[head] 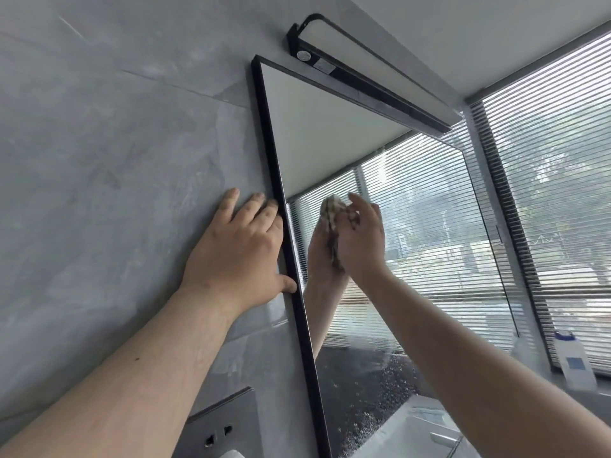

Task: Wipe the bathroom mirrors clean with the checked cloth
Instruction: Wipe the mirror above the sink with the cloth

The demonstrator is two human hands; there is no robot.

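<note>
Grey tiled wall (99, 160) is seen beside a black-framed mirror (330, 133) (droplets low on its glass). The left hand (238, 246) is laid flat, fingers straight, at the frame. The checked cloth (332, 214) is pressed to the glass, gripped by the right hand (362, 239).

The grey marbled tile wall (99, 160) carries a tall black-framed rectangular mirror (330, 133), hung flat against it. A long black bar lamp with a white diffuser (357, 61) sits on the wall just above the mirror's top edge. A grey wall socket plate (221, 424) is fixed low on the tiles, just left of the frame. The left hand (238, 246) lies flat on the tiles (its fingertips touch the frame). At far right, a white plastic bottle with a blue label (575, 361) stands on the grey sill (558, 381).
</note>
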